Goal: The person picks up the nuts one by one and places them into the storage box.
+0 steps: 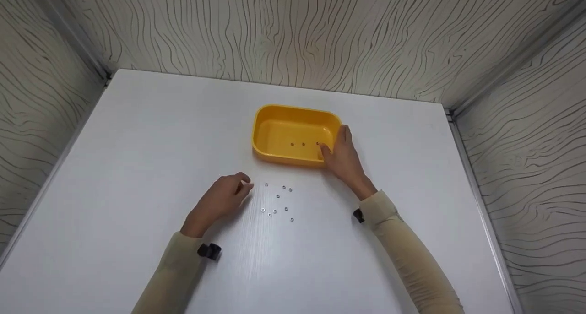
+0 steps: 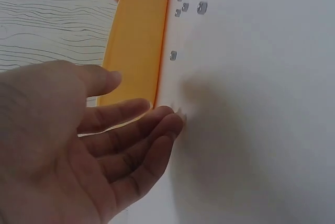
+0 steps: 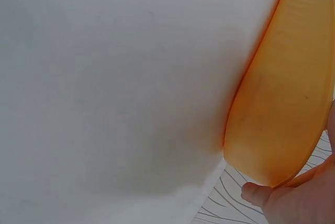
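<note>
Tub, loose nuts on the worktop
Right hand grips the tub's near right corner; left hand beside the nuts, fingers loosely bent, thumb apart; head view shows three nuts inside; wrist views, only the outer wall.

tray: cropped, right wrist view | nuts: detail too small to tell

Recorded plain yellow on tray at 12 o'clock; silvery grey on nuts at 6 o'clock from tray. Noted plain white on tabletop, cream with dark wavy grain lines on back wall. Found beige on left sleeve at 7 o'clock, right sleeve at 5; black on wrist devices.
</note>
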Demonstrator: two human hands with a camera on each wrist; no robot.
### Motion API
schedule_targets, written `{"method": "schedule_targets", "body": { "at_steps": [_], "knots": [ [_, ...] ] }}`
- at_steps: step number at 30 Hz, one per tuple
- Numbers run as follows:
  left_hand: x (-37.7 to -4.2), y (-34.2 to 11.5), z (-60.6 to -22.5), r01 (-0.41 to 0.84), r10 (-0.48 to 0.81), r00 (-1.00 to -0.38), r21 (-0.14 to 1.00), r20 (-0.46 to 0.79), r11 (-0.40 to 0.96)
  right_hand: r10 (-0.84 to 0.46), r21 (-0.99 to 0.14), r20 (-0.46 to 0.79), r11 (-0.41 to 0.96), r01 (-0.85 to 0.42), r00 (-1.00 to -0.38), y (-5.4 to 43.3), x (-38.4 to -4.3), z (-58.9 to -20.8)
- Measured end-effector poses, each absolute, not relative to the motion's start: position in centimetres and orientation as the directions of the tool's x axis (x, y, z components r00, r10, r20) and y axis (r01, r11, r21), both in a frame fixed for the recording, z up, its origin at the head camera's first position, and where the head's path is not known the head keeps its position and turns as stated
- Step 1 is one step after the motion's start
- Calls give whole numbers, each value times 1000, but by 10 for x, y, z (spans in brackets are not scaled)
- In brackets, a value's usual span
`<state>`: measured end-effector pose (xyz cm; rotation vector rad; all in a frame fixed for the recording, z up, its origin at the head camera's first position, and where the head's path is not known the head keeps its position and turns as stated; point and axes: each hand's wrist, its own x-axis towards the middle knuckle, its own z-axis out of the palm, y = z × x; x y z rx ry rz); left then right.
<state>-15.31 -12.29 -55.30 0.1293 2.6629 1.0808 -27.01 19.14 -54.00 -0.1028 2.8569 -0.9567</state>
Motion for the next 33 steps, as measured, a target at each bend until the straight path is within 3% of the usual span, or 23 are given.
{"method": "schedule_targets", "body": {
  "at_steps": [6,14,19,33],
  "knots": [
    [-137,-113,-551,12,192,-960,654,-204,756,-92,-568,-99,823,-20,-991,187,-273,-538],
    [-119,-103,-556,130,239,-965,589,-110,798,-151,-451,-41,885,-117,-988,186,-273,-539],
    [-115,-98,-561,203,283,-957,554,-61,807,-150,-497,-65,862,-99,-986,189,-274,-541],
    [-118,-87,-562,218,295,-954,535,-61,816,-135,-580,-149,814,-24,-980,192,-276,-549]
  ]
}}
